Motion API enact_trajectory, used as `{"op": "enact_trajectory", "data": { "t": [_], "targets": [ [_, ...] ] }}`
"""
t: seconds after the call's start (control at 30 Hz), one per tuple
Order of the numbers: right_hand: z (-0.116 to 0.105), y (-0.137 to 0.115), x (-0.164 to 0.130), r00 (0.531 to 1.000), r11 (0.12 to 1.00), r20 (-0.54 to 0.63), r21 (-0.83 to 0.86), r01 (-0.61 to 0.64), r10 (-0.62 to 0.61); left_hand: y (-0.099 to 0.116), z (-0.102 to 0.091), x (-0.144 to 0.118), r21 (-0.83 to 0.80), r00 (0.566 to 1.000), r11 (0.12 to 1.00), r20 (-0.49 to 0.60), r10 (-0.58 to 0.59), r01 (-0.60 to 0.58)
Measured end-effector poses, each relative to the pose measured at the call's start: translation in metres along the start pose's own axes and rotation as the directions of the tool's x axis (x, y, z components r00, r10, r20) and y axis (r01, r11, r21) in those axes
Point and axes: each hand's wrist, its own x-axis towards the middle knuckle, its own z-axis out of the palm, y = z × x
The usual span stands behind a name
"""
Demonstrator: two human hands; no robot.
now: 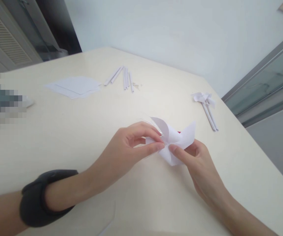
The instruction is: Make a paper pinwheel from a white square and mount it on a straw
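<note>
A white paper pinwheel (174, 135), its corners curled in toward the middle, is held above the table between both my hands. My left hand (134, 141) is closed in a pinch, thumb and fingertips at the left of the pinwheel's centre. My right hand (198, 157) grips the pinwheel from the right, with the thumb pressed near the centre and the other fingers behind the paper. A small bit of red shows behind the upper right blade. Whether a small pin sits between my left fingertips cannot be made out.
Sheets of white paper (75, 87) lie at the back left. Several rolled paper sticks (126, 78) lie near the back, beside small thin pieces (136, 86). Pinwheels on paper sticks (207, 111) lie at the right. A thin white strip (107, 226) is at the front. A wall (156, 29) borders the table.
</note>
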Motion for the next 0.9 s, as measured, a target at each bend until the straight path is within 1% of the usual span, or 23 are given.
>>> {"op": "enact_trajectory", "data": {
  "t": [0.1, 0.23, 0.37, 0.43, 0.53, 0.67, 0.83, 0.9],
  "targets": [
    [0.0003, 0.0000, 0.0019, 1.000, 1.000, 0.009, 0.011, 0.006, -0.006, 0.0035, -0.0003, -0.0001, -0.039, 0.999, 0.998, 0.018, -0.042, 0.042],
    [0.0005, 0.0006, 0.0021, 1.000, 1.000, 0.001, 0.014, 0.006, -0.006, 0.0051, -0.0013, 0.0003, -0.094, 0.992, 0.988, -0.011, -0.123, 0.121],
    [-0.0003, -0.0002, 0.0007, 1.000, 1.000, -0.008, 0.015, -0.008, 0.009, 0.0036, -0.0027, 0.0024, -0.226, 0.989, 0.964, -0.015, -0.144, 0.137],
    [-0.0007, -0.0006, 0.0004, 1.000, 1.000, 0.000, 0.011, -0.011, 0.011, 0.0034, -0.0033, 0.0035, -0.251, 0.986, 0.955, -0.011, -0.168, 0.160],
    [-0.0012, -0.0004, 0.0003, 1.000, 1.000, 0.004, 0.000, -0.009, 0.009, 0.0033, -0.0034, 0.0046, -0.245, 0.975, 0.944, 0.026, -0.222, 0.222],
    [-0.0018, 0.0009, 0.0006, 1.000, 1.000, 0.007, 0.009, 0.012, -0.012, 0.0037, -0.0022, 0.0058, -0.272, 0.961, 0.922, 0.110, -0.253, 0.274],
    [-0.0017, 0.0023, 0.0005, 0.999, 1.000, 0.024, 0.001, 0.022, -0.022, 0.0075, -0.0015, 0.0067, -0.176, 0.932, 0.920, 0.169, -0.322, 0.349],
    [-0.0010, 0.0029, 0.0003, 1.000, 1.000, 0.017, -0.009, 0.019, -0.019, 0.0083, -0.0021, 0.0071, -0.154, 0.918, 0.916, 0.216, -0.333, 0.369]
  ]
}}
